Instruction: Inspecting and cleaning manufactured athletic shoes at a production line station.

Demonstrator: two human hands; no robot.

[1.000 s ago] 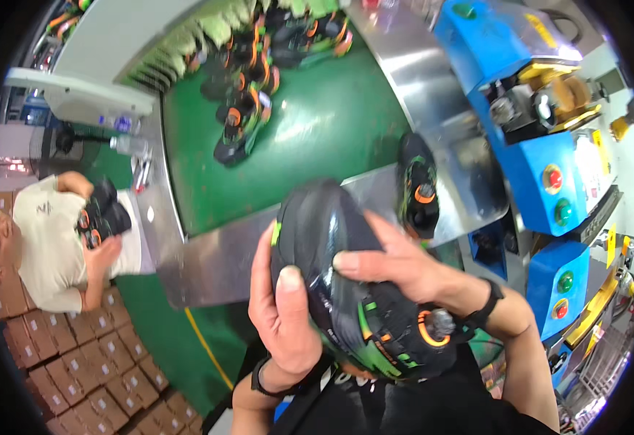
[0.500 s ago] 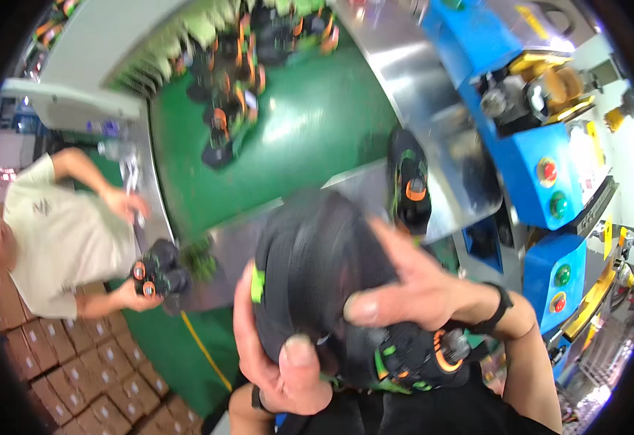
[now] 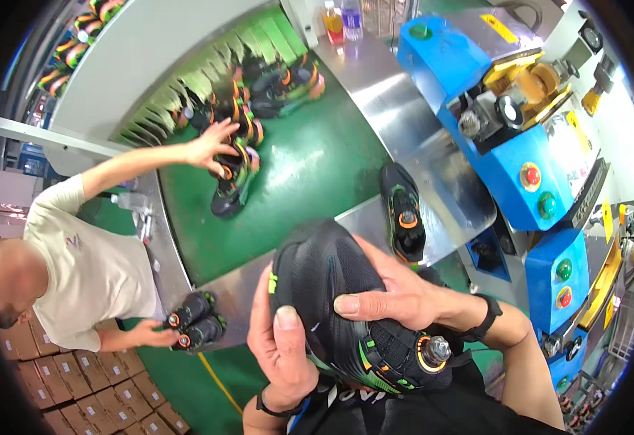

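Observation:
Close in front of me, a black sneaker (image 3: 317,283) with green and orange trim is held between both hands, its toe pointing away. My left hand (image 3: 284,348) grips the left side of the toe, with the thumb on top. My right hand (image 3: 397,293) holds it from the other side, thumb pressed on the upper. A shiny, clear knob-like piece (image 3: 437,349) ringed in orange shows at the shoe's opening. Beyond my right hand, another black sneaker (image 3: 402,217) lies on the steel bench (image 3: 451,170).
A co-worker's hand (image 3: 215,148) reaches over a cluster of sneakers (image 3: 241,130) on the green belt (image 3: 295,174). Their other hand is beside a sneaker pair (image 3: 195,320). Blue machines (image 3: 524,174) with red and green buttons stand right; brown cartons (image 3: 88,384) are stacked lower left.
The co-worker has let go of the sneaker pair, now on the steel ledge, and stretched an arm to the belt. My hands keep hold of the sneaker; the view has shifted.

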